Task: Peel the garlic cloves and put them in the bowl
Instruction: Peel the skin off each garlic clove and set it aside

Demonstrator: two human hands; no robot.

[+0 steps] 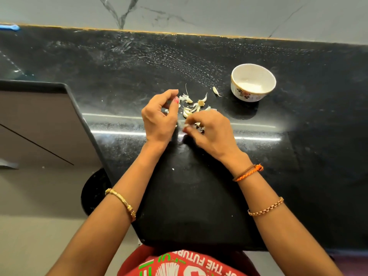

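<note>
Loose garlic cloves and papery skins lie scattered on the black counter just beyond my hands. One clove lies apart, close to the white floral bowl, which stands to the right and looks empty. My right hand pinches a garlic clove at its fingertips, low over the counter. My left hand hovers beside it with its fingers curled; thumb and forefinger are near a bit of skin at the pile's edge, and I cannot see whether they hold it.
The counter meets a grey marble wall at the back. Its left edge drops to a brown cabinet front and floor. A blue object sits at the far left corner.
</note>
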